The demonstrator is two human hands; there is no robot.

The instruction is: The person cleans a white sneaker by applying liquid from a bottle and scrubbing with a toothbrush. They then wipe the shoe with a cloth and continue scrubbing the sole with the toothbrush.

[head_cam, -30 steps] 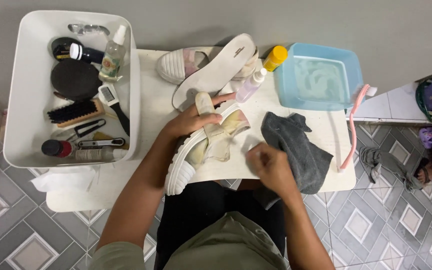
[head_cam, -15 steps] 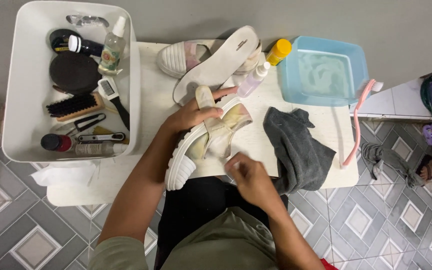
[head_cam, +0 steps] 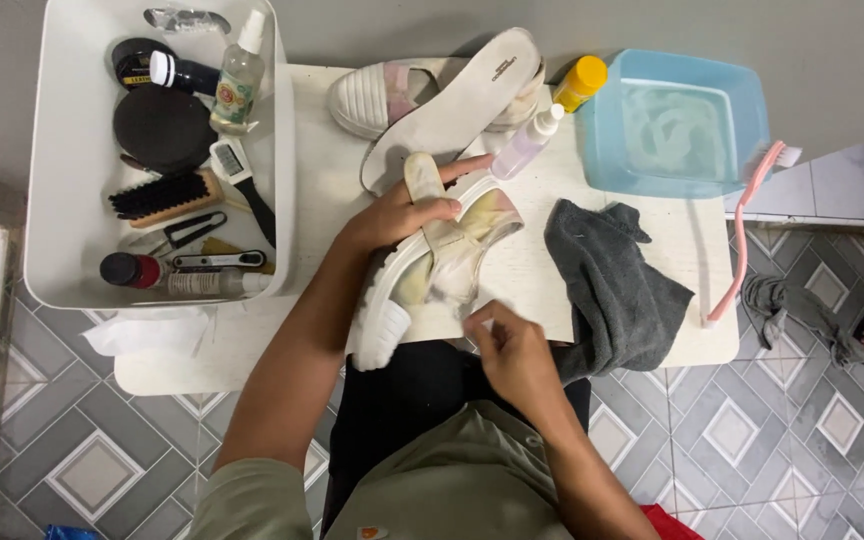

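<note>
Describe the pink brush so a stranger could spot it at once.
Start at the blue basin of water at the far right of the white table. A long, thin pink brush leans from the basin's right corner down along the table's right edge. Beside it lies only a grey cloth, soft and crumpled.

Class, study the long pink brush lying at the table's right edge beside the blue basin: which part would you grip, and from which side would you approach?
Probably grip the long pink brush at mid-handle, coming from above and the open right side. The slim curved handle lies flat at the edge of the white table; its bristled head leans by the blue plastic basin, and the grey cloth crowds the left.
</note>
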